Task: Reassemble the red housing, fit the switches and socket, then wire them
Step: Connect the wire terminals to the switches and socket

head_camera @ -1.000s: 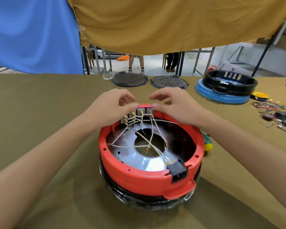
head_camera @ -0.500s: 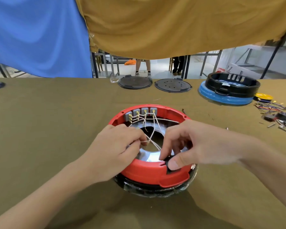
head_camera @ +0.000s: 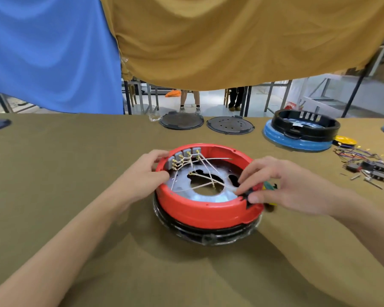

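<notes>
The round red housing (head_camera: 200,212) sits on a black base in the middle of the table. Several grey switches (head_camera: 183,156) line its far-left inner wall, and white wires (head_camera: 205,176) run from them across the silver plate inside. My left hand (head_camera: 148,173) grips the housing's left rim just below the switches. My right hand (head_camera: 275,185) pinches the black socket (head_camera: 248,196) at the right front of the rim, thumb outside and fingers inside. A green and yellow tool handle (head_camera: 268,187) peeks out under that hand.
Two dark round lids (head_camera: 230,125) lie at the table's far edge. A black ring on a blue base (head_camera: 302,135) stands at the back right, with a yellow disc beside it. Loose coloured wires and small black parts (head_camera: 368,165) are scattered at the right.
The housing has turned, so the socket went from the front to the right and the switches to the left. My left hand moved out of the inside onto the left rim.
</notes>
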Demonstrator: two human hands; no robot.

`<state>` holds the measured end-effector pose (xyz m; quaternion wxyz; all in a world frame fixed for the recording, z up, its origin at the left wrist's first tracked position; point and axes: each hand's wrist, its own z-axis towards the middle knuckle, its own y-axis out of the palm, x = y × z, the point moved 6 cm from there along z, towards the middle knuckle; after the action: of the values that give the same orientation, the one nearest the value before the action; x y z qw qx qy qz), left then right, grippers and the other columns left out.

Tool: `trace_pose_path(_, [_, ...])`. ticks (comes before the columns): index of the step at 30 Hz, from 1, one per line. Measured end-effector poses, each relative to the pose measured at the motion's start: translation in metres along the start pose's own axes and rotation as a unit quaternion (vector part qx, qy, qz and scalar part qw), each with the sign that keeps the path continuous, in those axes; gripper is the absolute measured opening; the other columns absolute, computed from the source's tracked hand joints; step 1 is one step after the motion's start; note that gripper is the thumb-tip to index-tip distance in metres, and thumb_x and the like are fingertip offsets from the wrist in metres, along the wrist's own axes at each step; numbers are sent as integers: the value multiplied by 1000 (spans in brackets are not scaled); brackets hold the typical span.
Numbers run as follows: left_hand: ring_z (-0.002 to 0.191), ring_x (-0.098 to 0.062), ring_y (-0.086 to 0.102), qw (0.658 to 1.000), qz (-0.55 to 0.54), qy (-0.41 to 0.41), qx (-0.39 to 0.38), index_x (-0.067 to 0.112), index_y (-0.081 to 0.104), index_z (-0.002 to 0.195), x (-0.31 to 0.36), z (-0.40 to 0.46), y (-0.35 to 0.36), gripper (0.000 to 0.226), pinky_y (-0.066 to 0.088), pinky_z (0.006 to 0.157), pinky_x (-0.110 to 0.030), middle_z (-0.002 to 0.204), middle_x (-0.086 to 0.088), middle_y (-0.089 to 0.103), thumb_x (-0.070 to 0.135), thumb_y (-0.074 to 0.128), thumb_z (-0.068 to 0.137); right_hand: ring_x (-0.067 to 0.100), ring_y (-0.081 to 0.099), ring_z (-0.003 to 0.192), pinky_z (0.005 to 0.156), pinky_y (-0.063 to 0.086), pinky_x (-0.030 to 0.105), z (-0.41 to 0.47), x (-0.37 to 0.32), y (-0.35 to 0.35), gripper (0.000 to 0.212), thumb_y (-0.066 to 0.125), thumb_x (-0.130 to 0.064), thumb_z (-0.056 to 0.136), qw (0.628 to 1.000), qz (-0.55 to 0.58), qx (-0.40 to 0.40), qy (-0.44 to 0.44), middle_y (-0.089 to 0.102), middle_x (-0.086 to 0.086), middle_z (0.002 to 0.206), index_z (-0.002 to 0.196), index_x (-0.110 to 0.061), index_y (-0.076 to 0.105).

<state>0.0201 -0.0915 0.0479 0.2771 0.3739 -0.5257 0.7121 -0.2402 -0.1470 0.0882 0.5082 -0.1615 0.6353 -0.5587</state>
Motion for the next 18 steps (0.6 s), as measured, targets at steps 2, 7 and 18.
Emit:
trace_pose_path(2, [91,8,59,999,4,-31,43,28,49,131,-10,2,-9,50,47,74,-10,122,2,53,22,62,83,-8,45,121,103,37,22,-7,14,-2,23,69,-48,85,996,33,79,40,52,-31,120,107,-52,69])
trace_pose_path(7, [135,-14,40,991,-50,-78,94,26,40,147,-17,9,-2,51,31,113,-32,147,-1,40,30,51,98,-20,13,138,109,17,13,-2,24,46,68,42,-82,77,983,131,100,82,23,-36,146,140,-65,22])
trace_pose_path(18, [138,2,31,987,-139,-20,71,36,28,153,-41,6,12,47,20,119,-28,152,21,31,40,34,106,-12,46,101,84,35,15,25,42,40,35,41,-46,97,947,127,258,145,50,-15,120,126,-30,52])
